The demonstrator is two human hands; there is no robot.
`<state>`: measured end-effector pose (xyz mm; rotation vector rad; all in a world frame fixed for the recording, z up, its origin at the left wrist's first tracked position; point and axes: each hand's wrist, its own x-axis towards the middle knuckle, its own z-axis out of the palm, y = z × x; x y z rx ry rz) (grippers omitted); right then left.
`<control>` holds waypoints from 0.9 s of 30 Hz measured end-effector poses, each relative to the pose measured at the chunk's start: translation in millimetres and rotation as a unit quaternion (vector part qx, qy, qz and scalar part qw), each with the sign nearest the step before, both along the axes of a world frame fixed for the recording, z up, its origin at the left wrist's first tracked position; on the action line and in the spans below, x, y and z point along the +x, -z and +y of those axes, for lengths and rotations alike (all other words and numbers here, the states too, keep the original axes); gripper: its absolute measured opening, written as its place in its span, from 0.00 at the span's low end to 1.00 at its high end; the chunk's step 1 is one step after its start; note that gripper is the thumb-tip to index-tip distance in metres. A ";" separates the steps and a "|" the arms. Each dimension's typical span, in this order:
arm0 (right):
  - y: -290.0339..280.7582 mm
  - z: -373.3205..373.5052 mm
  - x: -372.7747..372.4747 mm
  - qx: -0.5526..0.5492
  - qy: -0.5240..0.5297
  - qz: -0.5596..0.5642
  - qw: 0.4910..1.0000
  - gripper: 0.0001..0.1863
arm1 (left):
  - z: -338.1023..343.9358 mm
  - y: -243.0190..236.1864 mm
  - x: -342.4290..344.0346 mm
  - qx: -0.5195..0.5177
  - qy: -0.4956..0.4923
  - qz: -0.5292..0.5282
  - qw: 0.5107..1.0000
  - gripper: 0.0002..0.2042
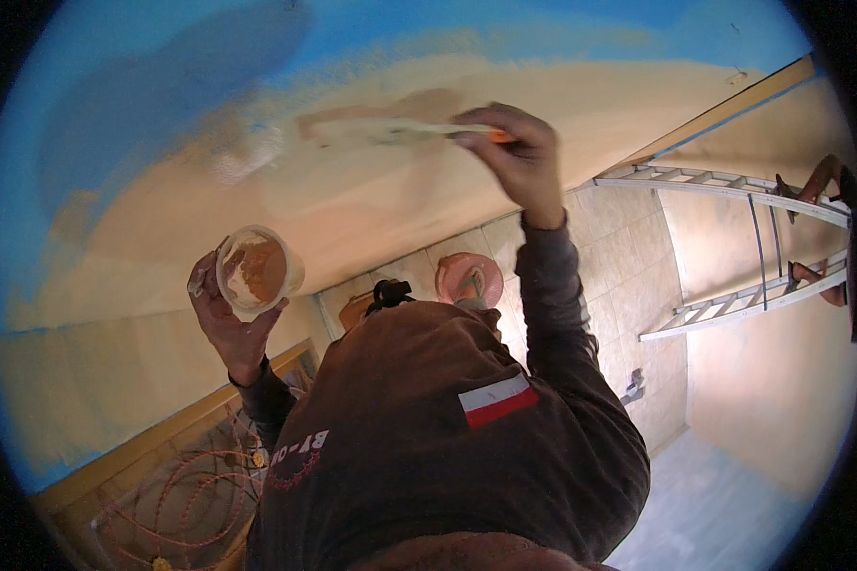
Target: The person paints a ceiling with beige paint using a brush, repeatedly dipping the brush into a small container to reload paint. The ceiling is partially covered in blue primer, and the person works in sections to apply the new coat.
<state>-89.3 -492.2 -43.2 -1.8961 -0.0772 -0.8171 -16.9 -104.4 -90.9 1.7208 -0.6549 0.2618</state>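
Left of centre, the left hand (224,324) is clamped around a plastic tub (296,272); a loosened grip might spill its orange-brown contents (263,269). At upper centre, the right hand (524,160) pinches a slender tool (428,129), probably a paintbrush; overreaching could smear the blue paintwork (371,36).

A loose, creased, dark brown top (409,419) with long sleeves; the right sleeve (554,295) wrinkles along the arm; the left sleeve (267,404) is equally dark; the cloth bears a rectangular patch (495,400), white above red; white lettering (312,443) sits beside a round, jagged, red emblem (297,469).
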 end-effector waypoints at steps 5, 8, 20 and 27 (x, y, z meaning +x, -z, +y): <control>-0.5 -3.4 36.0 -0.005 -0.005 -0.026 1.000 0.11 | -7.7 -1.8 -1.1 -0.019 0.002 -0.008 1.000 0.50; 5.0 -40.1 28.8 0.015 0.038 -0.016 0.999 0.10 | -10.7 -9.3 -7.5 -0.012 -0.016 0.035 0.999 0.50; -1.1 -221.6 -62.8 -0.008 0.243 0.039 0.969 0.10 | -6.0 -18.5 -8.7 0.076 -0.033 0.011 0.997 0.50; 5.0 -224.5 -119.1 -0.008 0.433 -0.019 0.901 0.13 | -13.7 -18.9 -10.1 0.081 -0.055 -0.058 0.993 0.46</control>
